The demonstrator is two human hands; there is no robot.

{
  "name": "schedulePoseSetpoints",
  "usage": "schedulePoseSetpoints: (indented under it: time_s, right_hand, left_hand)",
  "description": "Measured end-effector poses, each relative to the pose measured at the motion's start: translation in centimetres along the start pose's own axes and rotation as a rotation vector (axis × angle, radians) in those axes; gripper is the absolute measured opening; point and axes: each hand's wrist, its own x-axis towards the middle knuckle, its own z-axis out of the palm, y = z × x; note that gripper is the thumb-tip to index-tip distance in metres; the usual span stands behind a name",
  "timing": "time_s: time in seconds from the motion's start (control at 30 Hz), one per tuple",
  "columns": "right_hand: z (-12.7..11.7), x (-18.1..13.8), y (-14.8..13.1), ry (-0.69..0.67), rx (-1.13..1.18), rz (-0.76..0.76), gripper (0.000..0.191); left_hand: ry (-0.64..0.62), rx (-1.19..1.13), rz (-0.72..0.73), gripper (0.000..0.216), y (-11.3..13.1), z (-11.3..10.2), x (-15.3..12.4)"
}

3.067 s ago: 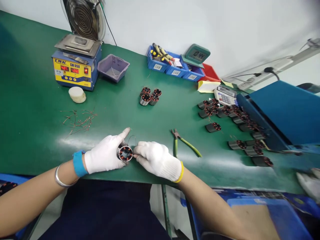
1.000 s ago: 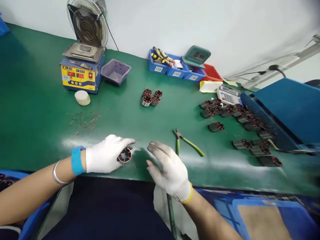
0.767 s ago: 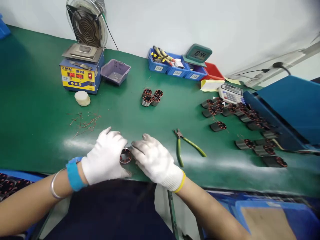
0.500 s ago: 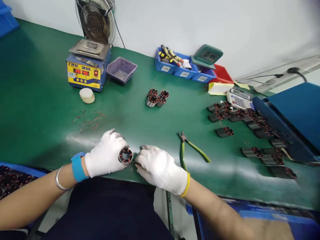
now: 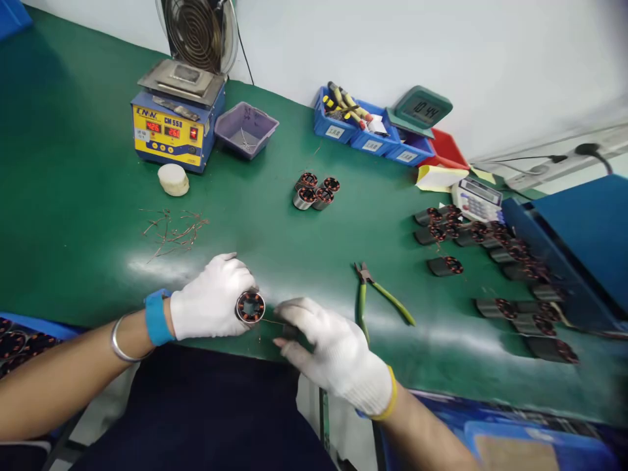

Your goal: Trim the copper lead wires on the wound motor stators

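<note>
My left hand (image 5: 216,299), in a white glove, is closed around a motor stator (image 5: 250,307). This is a short metal cylinder with copper windings inside its ring, and its open end faces up. A thin copper wire (image 5: 273,322) sticks out from its right side towards my right hand (image 5: 326,343). That hand, also gloved, has its thumb and fingers apart, with the wire's end near the fingertips; whether it touches them I cannot tell. Green-handled cutting pliers (image 5: 364,294) lie with open jaws just beyond my right hand.
Cut wire scraps (image 5: 176,232) lie at left, near a round white pad (image 5: 173,179) and a blue-yellow heating unit (image 5: 169,131). Several stators (image 5: 314,191) stand mid-table; more stators (image 5: 495,307) lie at right. A purple tray (image 5: 245,131) and blue tool bins (image 5: 370,137) line the back.
My right hand has moved slightly right and towards me, away from the stator, and its fingers have spread. The left hand still holds the stator. The camera view has shifted a little.
</note>
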Motion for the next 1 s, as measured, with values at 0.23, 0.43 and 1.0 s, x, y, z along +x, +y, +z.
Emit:
schedulePoseSetpoints:
  time_s: [0.23, 0.43, 1.0]
  right_hand:
    - [1.1, 1.2, -1.1, -0.084, -0.285, 0.123, 0.03]
    - [1.2, 1.4, -1.0, -0.147, -0.434, 0.086, 0.029]
    - [1.0, 1.4, -1.9, 0.006, -0.162, 0.231, 0.02]
  left_hand:
    - [-0.026, 0.016, 0.009, 0.024, 0.2, -0.3, 0.3]
    - [-0.006, 0.006, 0.011, 0.022, 0.0, -0.1, 0.1]
    - [-0.213, -0.692, -0.359, 0.074, 0.0, -1.9, -0.6]
